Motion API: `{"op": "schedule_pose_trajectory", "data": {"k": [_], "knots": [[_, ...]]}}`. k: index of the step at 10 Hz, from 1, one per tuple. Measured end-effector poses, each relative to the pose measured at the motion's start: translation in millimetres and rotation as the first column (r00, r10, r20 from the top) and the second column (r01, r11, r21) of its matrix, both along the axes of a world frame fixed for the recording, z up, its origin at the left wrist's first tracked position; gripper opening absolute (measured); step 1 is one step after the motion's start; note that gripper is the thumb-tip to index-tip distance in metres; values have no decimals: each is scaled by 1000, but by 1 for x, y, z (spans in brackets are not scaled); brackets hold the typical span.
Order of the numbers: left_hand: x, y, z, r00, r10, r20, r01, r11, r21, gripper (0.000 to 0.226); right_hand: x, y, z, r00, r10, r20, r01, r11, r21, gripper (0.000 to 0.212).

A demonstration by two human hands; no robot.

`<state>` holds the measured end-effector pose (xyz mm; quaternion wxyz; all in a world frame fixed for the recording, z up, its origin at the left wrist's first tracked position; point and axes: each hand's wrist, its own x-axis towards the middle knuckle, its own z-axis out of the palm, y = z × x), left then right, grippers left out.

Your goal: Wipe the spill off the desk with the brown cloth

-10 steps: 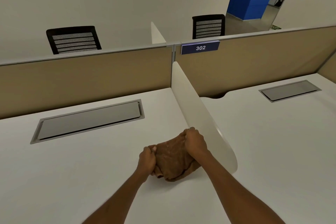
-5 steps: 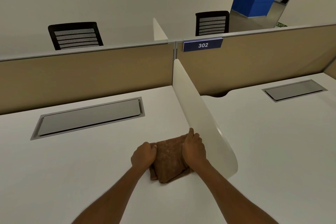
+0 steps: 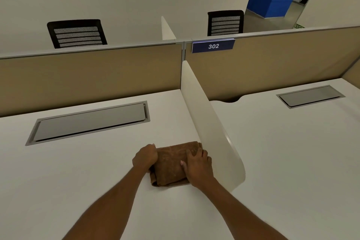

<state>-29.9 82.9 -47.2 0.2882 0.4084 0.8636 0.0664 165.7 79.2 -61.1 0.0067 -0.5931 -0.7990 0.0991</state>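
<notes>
The brown cloth [image 3: 171,161] lies folded into a flat rectangle on the white desk [image 3: 78,171], close against the foot of the cream side divider. My left hand [image 3: 145,157] is curled around the cloth's left edge. My right hand [image 3: 197,167] rests flat on the cloth's right part with its fingers spread. I see no spill on the desk surface.
The cream divider [image 3: 212,126] rises just right of the cloth. A grey cable hatch [image 3: 89,122] is set into the desk further back. A tan partition [image 3: 97,72] closes the far edge, with two black chairs behind it. A second desk [image 3: 292,152] lies to the right.
The bunched cloth has been folded and flattened on the desk. My right hand went from gripping its top to lying flat on it; my left hand stayed at the left edge.
</notes>
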Motion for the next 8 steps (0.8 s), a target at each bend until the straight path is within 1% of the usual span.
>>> {"op": "schedule_pose_trajectory", "data": {"k": [1, 2, 3, 4, 5, 6, 7, 8], "knots": [[3, -6, -3, 967, -104, -232, 120, 991, 57, 43, 3, -2, -2, 998, 58, 38, -56, 997, -51, 63], [20, -21, -6, 877, -204, -435, 272, 957, 98, 49, 2, -5, 0, 996, 79, 52, -77, 996, -49, 74], [33, -33, -13, 753, -336, -566, 511, 841, 180, 56, -2, -8, 4, 993, 121, 4, -121, 993, -9, 74], [39, -47, -23, 710, -447, -544, 610, 777, 158, 64, -2, -14, -1, 981, 194, 8, -194, 980, -38, 70], [36, -54, -30, 722, -497, -482, 597, 799, 70, 70, -2, -13, -2, 977, 210, 25, -208, 976, -61, 68], [32, -56, -27, 688, -540, -485, 623, 782, 13, 69, -1, -12, 2, 974, 221, 42, -219, 974, -55, 67], [27, -64, -10, 702, -527, -479, 604, 797, 10, 69, 4, -18, 11, 976, 215, 27, -214, 976, -28, 68], [21, -75, 1, 734, -459, -500, 543, 839, 26, 72, 8, -22, 15, 975, 220, 10, -220, 976, 7, 69]]}}
